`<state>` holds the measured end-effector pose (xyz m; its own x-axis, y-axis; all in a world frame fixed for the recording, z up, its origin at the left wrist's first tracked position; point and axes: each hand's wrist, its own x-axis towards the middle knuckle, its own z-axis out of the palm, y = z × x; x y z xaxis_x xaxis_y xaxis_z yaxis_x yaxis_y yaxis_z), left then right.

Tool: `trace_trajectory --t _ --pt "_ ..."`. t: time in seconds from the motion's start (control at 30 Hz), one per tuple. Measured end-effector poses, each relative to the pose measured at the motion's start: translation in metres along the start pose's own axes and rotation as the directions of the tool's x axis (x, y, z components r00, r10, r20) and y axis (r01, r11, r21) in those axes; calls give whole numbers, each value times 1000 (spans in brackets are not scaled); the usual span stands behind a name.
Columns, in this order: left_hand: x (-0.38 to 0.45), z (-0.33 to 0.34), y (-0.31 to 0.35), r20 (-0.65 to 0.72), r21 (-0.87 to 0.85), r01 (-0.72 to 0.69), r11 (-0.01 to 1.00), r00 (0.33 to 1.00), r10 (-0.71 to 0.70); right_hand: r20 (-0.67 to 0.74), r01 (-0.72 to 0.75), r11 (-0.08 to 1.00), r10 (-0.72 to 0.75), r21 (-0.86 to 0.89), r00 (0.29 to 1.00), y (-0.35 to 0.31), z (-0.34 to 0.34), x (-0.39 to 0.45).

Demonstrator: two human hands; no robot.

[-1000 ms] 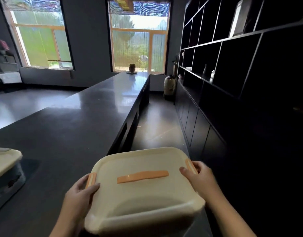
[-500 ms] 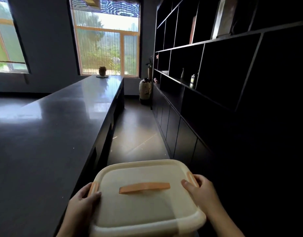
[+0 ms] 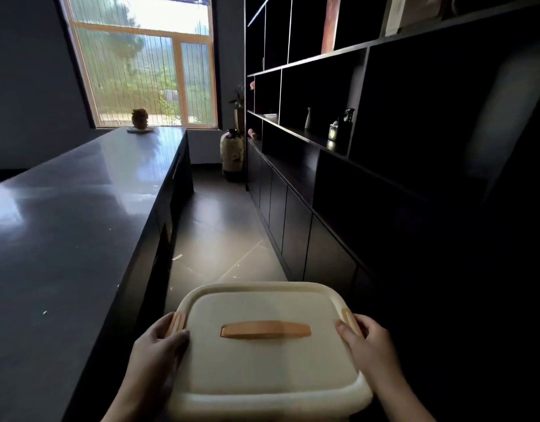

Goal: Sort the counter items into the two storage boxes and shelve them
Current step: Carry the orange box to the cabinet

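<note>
Stretching away at left, the dark counter (image 3: 64, 239) lies beside the aisle. The left hand (image 3: 154, 357) and right hand (image 3: 369, 345) grip the cream storage box (image 3: 268, 370) by its sides, near the black shelving (image 3: 384, 141). No writing is legible.

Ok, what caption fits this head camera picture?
Both hands, left hand and right hand, grip a lidded cream plastic storage box beside dark shelves.

Left hand (image 3: 154, 350) and right hand (image 3: 369, 345) forward, fingers curled in grip.
</note>
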<state>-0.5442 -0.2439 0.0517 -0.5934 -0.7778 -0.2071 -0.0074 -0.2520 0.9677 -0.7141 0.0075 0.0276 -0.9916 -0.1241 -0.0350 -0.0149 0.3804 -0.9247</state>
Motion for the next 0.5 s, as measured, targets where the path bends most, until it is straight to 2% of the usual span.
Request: trace_trajectory --t 0.17,0.27,0.5 --pt "97 51 7 -6 -46 36 998 999 -36 37 -9 1000 8 18 999 -14 31 112" --pt "156 74 14 -27 -76 38 996 999 -40 58 34 999 -35 29 998 -37 52 176" --pt "288 91 32 -120 -60 26 998 992 -33 133 120 992 -122 21 984 -83 128 297"
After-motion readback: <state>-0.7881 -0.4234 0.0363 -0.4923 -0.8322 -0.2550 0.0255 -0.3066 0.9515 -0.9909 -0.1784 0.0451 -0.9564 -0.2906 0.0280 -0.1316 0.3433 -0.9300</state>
